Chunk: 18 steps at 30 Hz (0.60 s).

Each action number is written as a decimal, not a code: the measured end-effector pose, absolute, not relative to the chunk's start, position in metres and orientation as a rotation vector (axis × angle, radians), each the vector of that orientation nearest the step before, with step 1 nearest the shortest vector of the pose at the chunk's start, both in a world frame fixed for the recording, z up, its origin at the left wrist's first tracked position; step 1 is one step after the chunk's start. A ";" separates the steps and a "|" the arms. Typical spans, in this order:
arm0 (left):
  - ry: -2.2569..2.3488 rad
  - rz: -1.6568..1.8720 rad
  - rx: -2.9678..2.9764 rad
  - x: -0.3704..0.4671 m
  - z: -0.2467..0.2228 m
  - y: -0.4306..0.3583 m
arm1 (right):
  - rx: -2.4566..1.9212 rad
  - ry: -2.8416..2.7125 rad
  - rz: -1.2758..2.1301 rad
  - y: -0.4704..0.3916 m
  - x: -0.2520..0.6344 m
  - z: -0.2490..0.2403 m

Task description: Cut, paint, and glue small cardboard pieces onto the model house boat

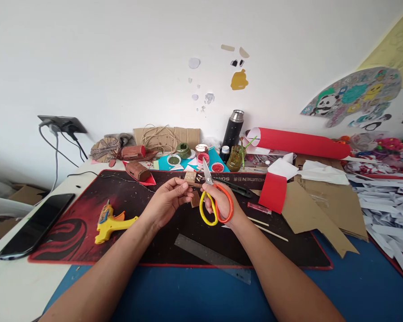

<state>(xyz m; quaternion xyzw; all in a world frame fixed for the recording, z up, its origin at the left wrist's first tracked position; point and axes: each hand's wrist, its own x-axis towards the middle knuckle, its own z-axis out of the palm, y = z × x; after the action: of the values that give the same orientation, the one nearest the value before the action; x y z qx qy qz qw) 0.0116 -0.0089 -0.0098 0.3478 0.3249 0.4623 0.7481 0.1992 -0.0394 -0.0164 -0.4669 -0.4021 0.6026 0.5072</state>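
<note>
My left hand pinches a small strip of brown cardboard between thumb and fingers. My right hand grips scissors with one yellow and one orange handle loop. Their blades point up and away, close to the right end of the strip. Another small brown cardboard piece shows between the hands, just below the strip. On the mat to the left lies a yellow hot glue gun. A clear ruler lies slantwise nearer to me.
Paint pots, a jar with brushes and a black thermos stand at the back. A small cardboard boat sits back left. Cut cardboard, red paper and wooden sticks lie right. A phone is far left.
</note>
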 end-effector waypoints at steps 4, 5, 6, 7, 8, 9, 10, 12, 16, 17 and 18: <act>0.714 1.008 0.754 0.013 -0.009 -0.010 | -1.111 -0.954 1.467 -0.039 0.199 -0.016; 0.717 1.013 0.751 0.013 -0.008 -0.010 | -1.107 -0.952 1.474 -0.039 0.200 -0.017; 0.722 1.022 0.746 0.013 -0.008 -0.009 | -1.101 -0.950 1.481 -0.039 0.200 -0.018; 0.727 1.035 0.742 0.013 -0.008 -0.009 | -1.092 -0.948 1.488 -0.039 0.200 -0.018; 0.734 1.049 0.738 0.013 -0.009 -0.009 | -1.081 -0.948 1.494 -0.039 0.201 -0.019; 0.741 1.062 0.734 0.013 -0.009 -0.008 | -1.071 -0.950 1.498 -0.039 0.201 -0.020; 0.748 1.073 0.732 0.013 -0.009 -0.008 | -1.065 -0.955 1.501 -0.039 0.201 -0.020; 0.759 1.084 0.733 0.013 -0.010 -0.007 | -1.064 -0.973 1.502 -0.040 0.202 -0.022; 0.769 1.087 0.740 0.013 -0.011 -0.007 | -1.072 -1.013 1.493 -0.039 0.201 -0.025; 0.768 1.088 0.742 0.013 -0.011 -0.007 | -1.073 -1.016 1.490 -0.039 0.201 -0.025; 0.765 1.089 0.744 0.013 -0.011 -0.007 | -1.077 -1.014 1.487 -0.038 0.201 -0.026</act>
<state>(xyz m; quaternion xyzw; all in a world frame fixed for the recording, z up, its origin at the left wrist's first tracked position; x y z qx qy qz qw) 0.0132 -0.0074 -0.0111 0.3369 0.3464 0.4932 0.7234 0.2009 -0.0385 -0.0263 -0.4450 -0.4192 0.6144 0.4988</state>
